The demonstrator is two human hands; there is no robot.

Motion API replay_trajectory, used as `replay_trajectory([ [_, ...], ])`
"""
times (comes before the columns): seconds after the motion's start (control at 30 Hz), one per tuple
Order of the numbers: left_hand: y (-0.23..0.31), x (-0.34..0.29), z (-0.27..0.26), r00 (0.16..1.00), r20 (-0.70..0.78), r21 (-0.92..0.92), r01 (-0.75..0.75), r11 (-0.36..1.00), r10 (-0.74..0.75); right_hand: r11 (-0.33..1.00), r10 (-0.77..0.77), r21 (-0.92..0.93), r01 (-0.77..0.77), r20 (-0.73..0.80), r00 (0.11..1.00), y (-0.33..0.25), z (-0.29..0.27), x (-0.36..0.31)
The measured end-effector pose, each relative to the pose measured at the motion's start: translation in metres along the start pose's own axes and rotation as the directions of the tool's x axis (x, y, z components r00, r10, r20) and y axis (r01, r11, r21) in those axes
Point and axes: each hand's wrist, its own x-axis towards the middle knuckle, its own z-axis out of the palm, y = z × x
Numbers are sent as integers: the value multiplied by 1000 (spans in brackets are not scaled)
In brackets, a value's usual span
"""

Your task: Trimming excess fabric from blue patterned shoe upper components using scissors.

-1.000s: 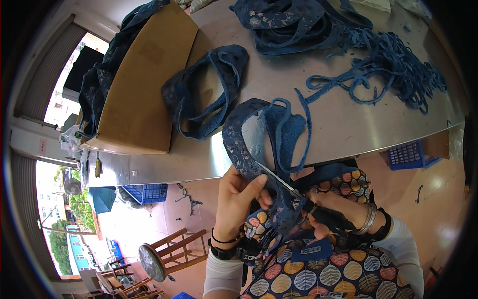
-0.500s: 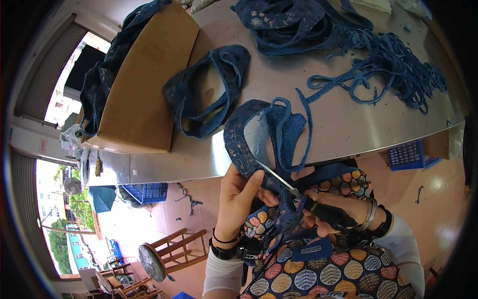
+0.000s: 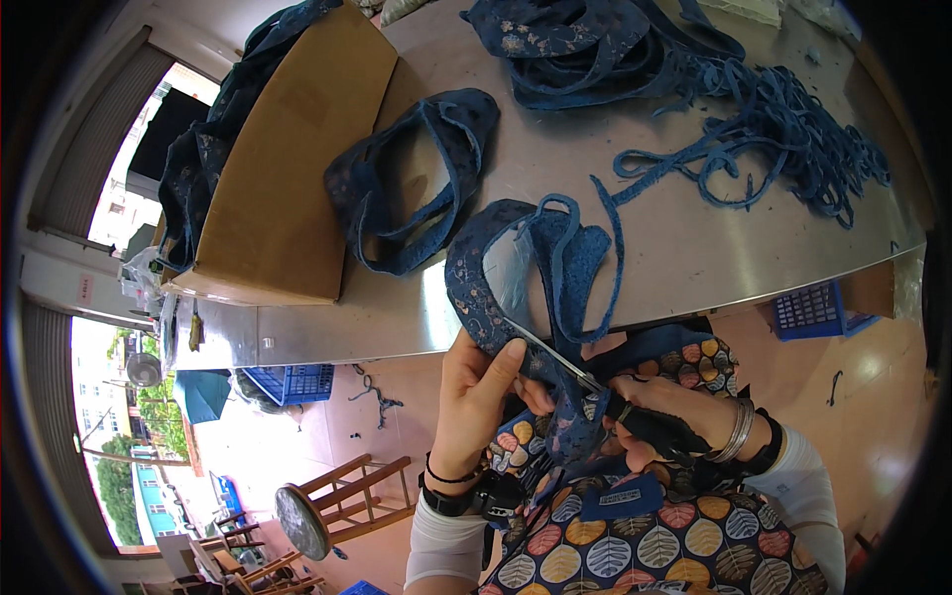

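Note:
My left hand (image 3: 486, 387) grips a blue flower-printed fabric band (image 3: 474, 288), thumb on top and fingers beneath. The band's upper loop lies on the metal table; its lower end hangs over the edge toward my lap. In my right hand (image 3: 664, 416) are scissors (image 3: 555, 357) with black-wrapped handles, their blades lying along the band beside my left thumb. A narrow blue trimmed strip (image 3: 617, 248) curls from the band's right side. How far the blades are apart is hard to make out.
On the metal table (image 3: 416, 322) lie another blue band (image 3: 421, 248), a pile of bands (image 3: 585, 59) and a tangle of thin strips (image 3: 793, 139). A cardboard box (image 3: 297, 159) of fabric stands left. Below are blue crates (image 3: 297, 385) and a wooden stool (image 3: 337, 506).
The scissors and my right fingers have shifted very slightly at the band. My left hand stays where it was, and the things on the table lie as before.

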Motion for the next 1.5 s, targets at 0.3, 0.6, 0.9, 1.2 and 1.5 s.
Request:
replay_trajectory([
  [0.3,1,0,-2,999,-21,28,41,999,-41,999,2,-40,-4,-54,999,1,2,1],
  [0.6,11,13,-17,992,98,-187,99,977,-82,976,151,164,-145,-21,988,10,4,-3],
  [0.9,-4,7,3,987,158,-98,0,995,16,888,71,451,-90,59,996,2,7,-8],
  [1.2,-7,2,13,998,32,-146,-40,989,45,952,57,302,-56,4,998,-10,4,-1],
  [1.5,-13,1,19,995,69,-177,-59,983,72,996,11,85,-7,-56,998,5,9,0],
])
